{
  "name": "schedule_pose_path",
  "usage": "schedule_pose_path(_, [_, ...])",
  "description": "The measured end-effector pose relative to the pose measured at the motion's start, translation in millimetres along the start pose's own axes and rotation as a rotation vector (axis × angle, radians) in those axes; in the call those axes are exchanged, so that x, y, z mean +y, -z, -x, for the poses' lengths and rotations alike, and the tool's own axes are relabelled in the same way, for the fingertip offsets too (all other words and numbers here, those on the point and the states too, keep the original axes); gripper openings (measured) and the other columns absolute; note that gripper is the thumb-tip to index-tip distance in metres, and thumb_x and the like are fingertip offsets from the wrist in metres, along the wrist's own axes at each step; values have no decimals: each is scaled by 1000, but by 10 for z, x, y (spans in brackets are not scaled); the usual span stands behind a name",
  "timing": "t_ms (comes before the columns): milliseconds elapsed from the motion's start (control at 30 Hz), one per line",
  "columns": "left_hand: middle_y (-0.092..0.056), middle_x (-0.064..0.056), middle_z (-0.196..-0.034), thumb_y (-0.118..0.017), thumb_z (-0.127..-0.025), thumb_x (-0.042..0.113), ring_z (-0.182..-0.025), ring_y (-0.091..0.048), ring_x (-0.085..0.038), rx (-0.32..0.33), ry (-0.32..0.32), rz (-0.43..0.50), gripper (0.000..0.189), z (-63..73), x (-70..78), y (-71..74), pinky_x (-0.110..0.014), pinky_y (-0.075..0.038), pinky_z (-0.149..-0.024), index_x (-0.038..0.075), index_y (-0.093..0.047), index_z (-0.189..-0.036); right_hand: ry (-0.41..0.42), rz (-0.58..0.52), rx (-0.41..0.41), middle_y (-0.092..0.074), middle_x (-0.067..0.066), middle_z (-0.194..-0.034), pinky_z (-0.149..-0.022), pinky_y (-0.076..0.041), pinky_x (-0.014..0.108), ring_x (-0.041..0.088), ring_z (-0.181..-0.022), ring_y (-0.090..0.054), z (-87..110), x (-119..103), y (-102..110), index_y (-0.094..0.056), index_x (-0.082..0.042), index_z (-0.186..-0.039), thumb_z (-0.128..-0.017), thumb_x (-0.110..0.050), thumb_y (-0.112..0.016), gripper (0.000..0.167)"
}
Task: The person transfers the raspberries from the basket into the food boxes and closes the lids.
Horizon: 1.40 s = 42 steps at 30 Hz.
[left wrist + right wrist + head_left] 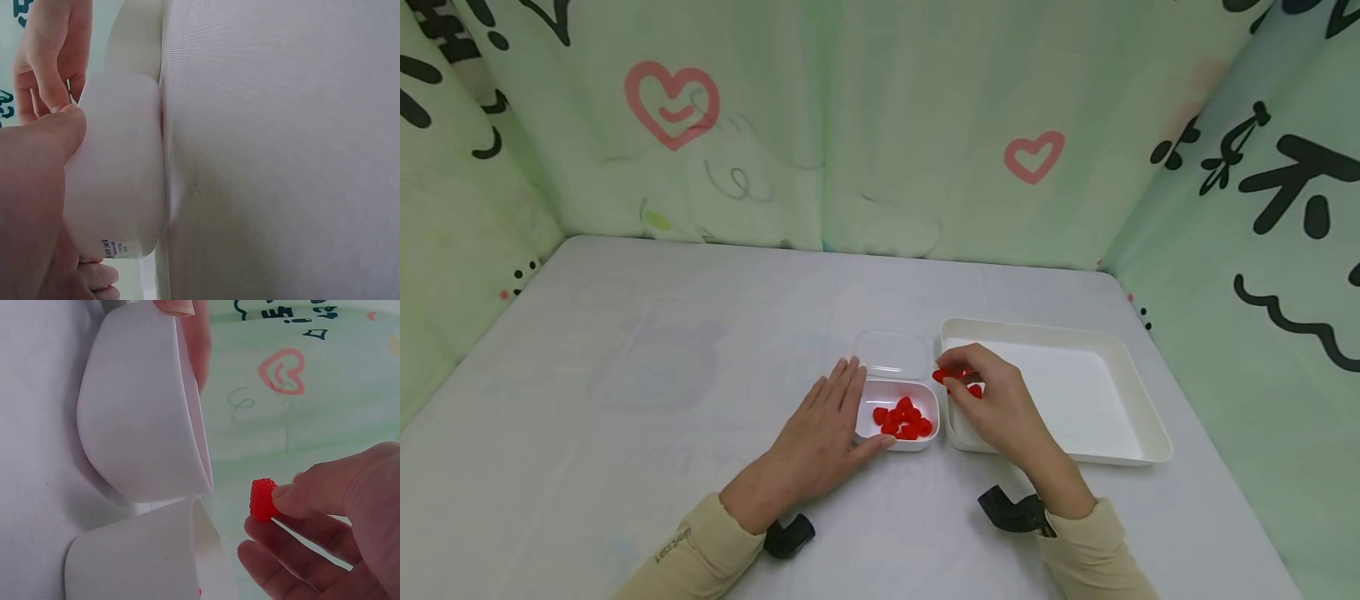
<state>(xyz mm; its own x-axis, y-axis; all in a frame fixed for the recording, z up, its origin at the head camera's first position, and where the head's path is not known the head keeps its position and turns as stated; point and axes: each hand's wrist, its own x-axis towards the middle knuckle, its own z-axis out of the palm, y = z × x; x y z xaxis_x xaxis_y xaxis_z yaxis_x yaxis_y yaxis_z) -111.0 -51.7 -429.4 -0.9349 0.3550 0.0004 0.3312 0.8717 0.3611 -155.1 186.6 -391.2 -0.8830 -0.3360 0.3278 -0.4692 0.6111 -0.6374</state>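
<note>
A small white plastic container [859, 429] holds several red raspberry-shaped pieces [904, 419]. My left hand [820, 429] grips its left side, the fingers laid along the wall and the thumb on the near rim. The left wrist view shows that thumb on the rim and small print on the wall. Above the left edge of a large white tray [1090, 392], my right hand [1000, 404] pinches a red raspberry-shaped piece [263, 499] between thumb and fingers. Another red piece [975, 390] shows below this hand, by the tray's left end.
Behind the small container lies a clear plastic lid [891, 354]. The large tray stands close on the container's right. A white cloth covers the table [625, 375]. Green printed curtains [880, 125] hang at the back and on both sides.
</note>
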Motion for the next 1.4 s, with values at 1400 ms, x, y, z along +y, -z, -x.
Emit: schedule_pose_path(1400, [-19,-13,-166,-57,-92,60,-154,-16,-31,14,-24,-28,95,0,-6,7,-49,-23,-123,4,-18,-158,182,-34,-72,-69,8,-105,-82,-60,34,16,-91,-68,36,-106,-269,-66,-1,-110,-87,3,-70,24])
